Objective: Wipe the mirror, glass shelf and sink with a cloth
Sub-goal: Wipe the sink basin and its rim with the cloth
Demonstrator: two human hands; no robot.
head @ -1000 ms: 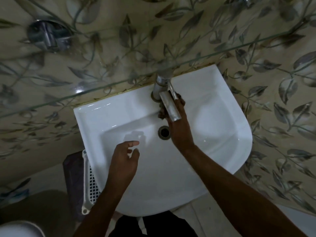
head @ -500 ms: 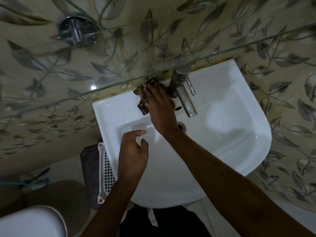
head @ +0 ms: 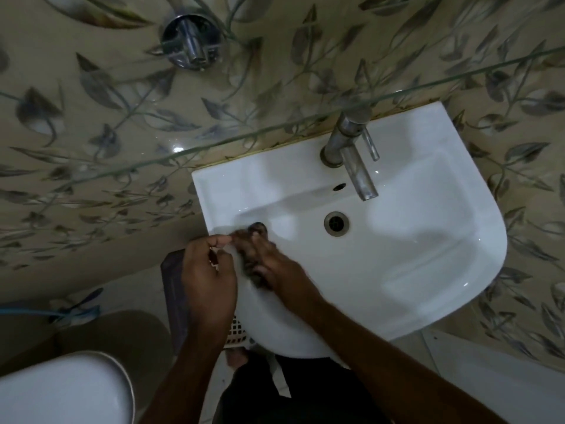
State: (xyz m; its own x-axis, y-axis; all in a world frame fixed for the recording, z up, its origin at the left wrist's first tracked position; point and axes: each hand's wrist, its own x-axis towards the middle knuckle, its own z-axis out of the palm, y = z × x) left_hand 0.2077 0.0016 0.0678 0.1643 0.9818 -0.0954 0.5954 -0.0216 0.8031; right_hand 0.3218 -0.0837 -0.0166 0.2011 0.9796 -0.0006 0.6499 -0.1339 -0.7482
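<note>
Right hand (head: 272,267) presses the dark cloth (head: 253,240) flat on the sink (head: 428,240) wall left of the drain (head: 336,223); blurred, so whether fingers curl around it I cannot tell. Left hand (head: 208,270) loosely curled at the sink's left rim, holding nothing visible. Risks: wet cloth could slip from under the palm; a wider sweep could knock the tap (head: 351,148). Counts: one sink, one cloth, one tap, one drain, two hands.

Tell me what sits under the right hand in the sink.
A dark cloth shows under the right hand on the sink wall near its left rim. The hand covers most of it.
</note>
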